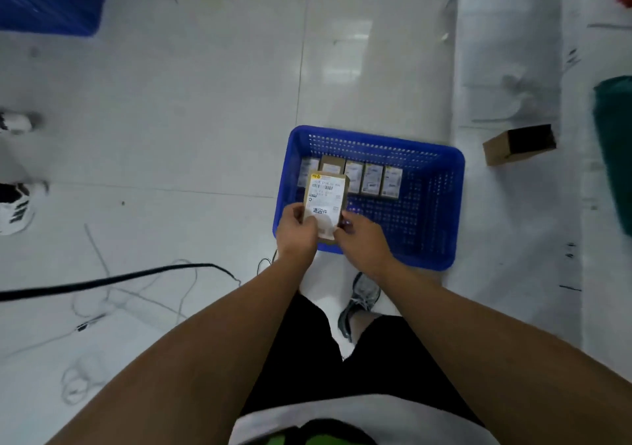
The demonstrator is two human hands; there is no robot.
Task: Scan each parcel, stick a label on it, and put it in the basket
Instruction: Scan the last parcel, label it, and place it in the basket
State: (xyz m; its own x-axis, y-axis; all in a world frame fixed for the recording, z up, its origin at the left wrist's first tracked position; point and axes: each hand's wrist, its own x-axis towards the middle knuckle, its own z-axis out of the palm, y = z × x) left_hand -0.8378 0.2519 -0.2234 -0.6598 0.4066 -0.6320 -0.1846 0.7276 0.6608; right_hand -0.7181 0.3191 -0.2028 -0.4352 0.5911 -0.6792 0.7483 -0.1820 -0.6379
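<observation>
Cardboard parcel [325, 201] with a white label [324, 195] on top is held between both hands over the near left corner of the blue basket [441, 205]. Left hand [297, 231] curls around its lower left edge, thumb on the label; right hand [362, 241] pinches the lower right edge. 5 labelled parcels [362, 178] line the basket's far side.

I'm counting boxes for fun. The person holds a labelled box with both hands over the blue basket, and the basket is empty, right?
Not empty. The head view shows the blue basket already has a row of labelled parcels along its far wall. Both hands do hold the labelled box over it.
</observation>
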